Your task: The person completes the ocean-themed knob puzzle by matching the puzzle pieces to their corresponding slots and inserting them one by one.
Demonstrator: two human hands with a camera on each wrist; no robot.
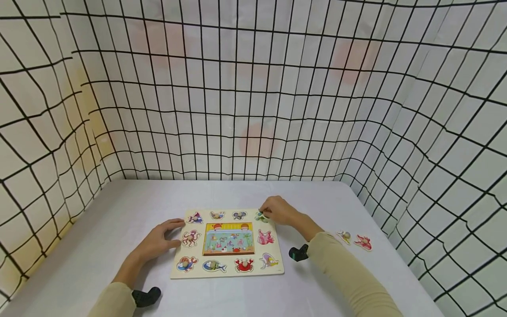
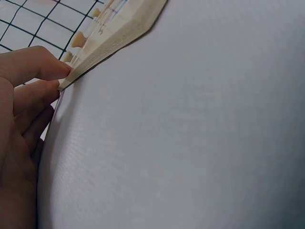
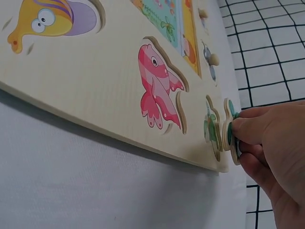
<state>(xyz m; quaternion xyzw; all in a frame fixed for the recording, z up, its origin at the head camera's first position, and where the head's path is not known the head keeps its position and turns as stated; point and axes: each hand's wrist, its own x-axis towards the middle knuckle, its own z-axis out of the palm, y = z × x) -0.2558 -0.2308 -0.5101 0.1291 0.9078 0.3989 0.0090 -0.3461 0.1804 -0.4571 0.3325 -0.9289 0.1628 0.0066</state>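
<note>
A wooden peg puzzle board with sea-animal pictures lies flat on the table. My right hand is at its top right corner and pinches a green puzzle piece between thumb and fingers. That piece stands just beside its matching green recess in the right wrist view, its face partly covered by the fingers. On the board's left edge rest the fingertips of my left hand, the thumb spread apart from the fingers. The left wrist view shows this hand touching the board's edge.
Knobbed pieces such as an octopus and a red crab sit in the board. The pink fish recess has no knob. To the right lie a loose yellowish piece and a red piece. Black netting surrounds the table.
</note>
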